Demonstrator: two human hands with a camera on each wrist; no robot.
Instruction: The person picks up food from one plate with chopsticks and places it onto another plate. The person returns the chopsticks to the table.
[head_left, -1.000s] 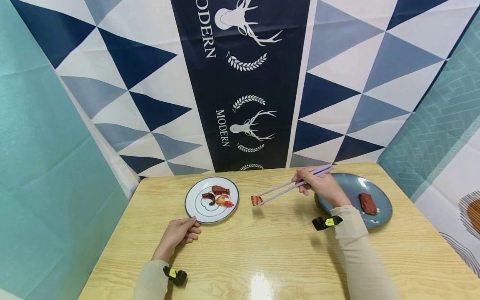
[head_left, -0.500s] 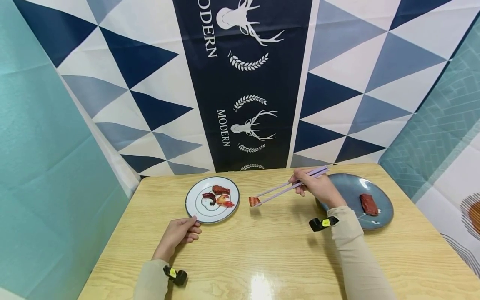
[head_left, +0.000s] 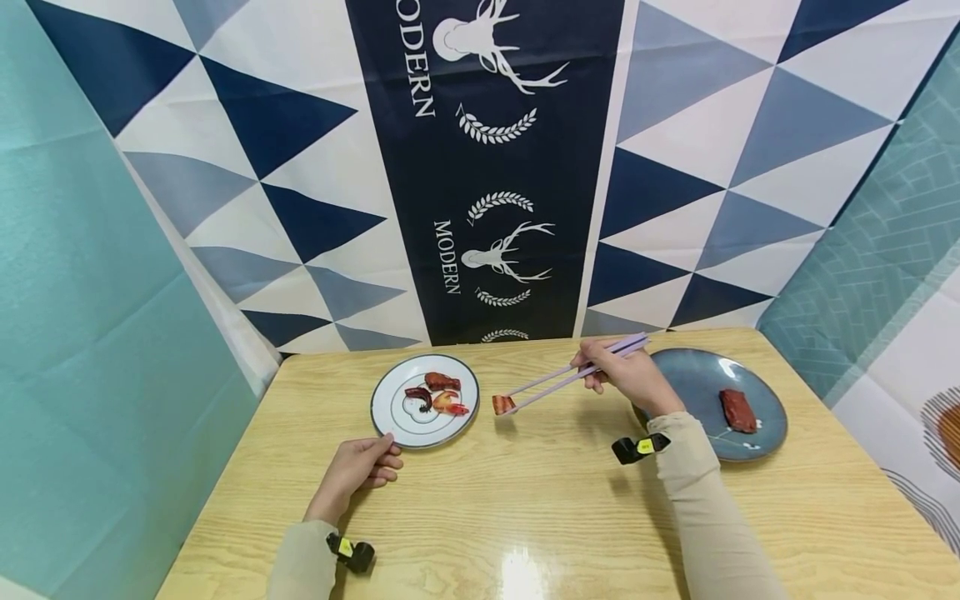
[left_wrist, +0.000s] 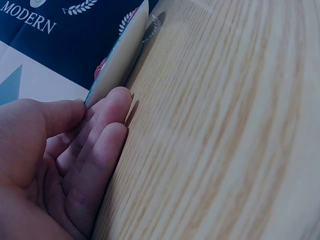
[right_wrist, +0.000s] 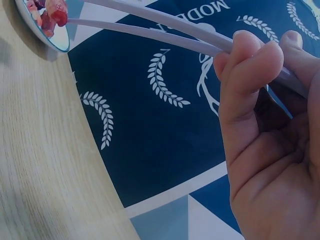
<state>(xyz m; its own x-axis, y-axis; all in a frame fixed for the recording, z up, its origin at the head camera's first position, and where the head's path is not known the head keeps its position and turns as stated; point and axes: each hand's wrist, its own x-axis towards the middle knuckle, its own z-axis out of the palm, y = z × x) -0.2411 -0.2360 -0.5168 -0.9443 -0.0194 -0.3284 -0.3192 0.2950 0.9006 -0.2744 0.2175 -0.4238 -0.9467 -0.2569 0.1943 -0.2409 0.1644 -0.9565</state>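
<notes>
Striped red piece (head_left: 502, 405) sits in the tips of the chopsticks (right_wrist: 190, 28), beside the white plate (head_left: 393, 400)

The far edge of the table (head_left: 465, 508) runs just beyond the right grip (head_left: 622, 375), meeting a patterned cloth (head_left: 570, 158). Wood surface stretches between that grip and the left grip (head_left: 360, 467), and on along the near side of both. To the right of the right grip, near the table's right edge, lies a blue-grey plate (head_left: 690, 387) bearing a dark red slab (head_left: 738, 411).

Above and beyond the grips, "MODERN" runs sideways down the cloth's dark band; higher up, the frame cuts the word to "ODERN". Writing on the yellow labels (head_left: 647, 447) at the wrists is too small to read.

The right grip is clamped round the chopsticks, whose tips pinch the striped red piece above the table, left of this grip and just right of the white plate. The left grip pinches that plate's near rim, thumb tip at the edge, other fingers loosely bent below. Just beyond it, on the plate, lie a reddish-brown piece (head_left: 442, 382), a dark curled piece (head_left: 415, 393) and an orange-red piece (head_left: 453, 407).
</notes>
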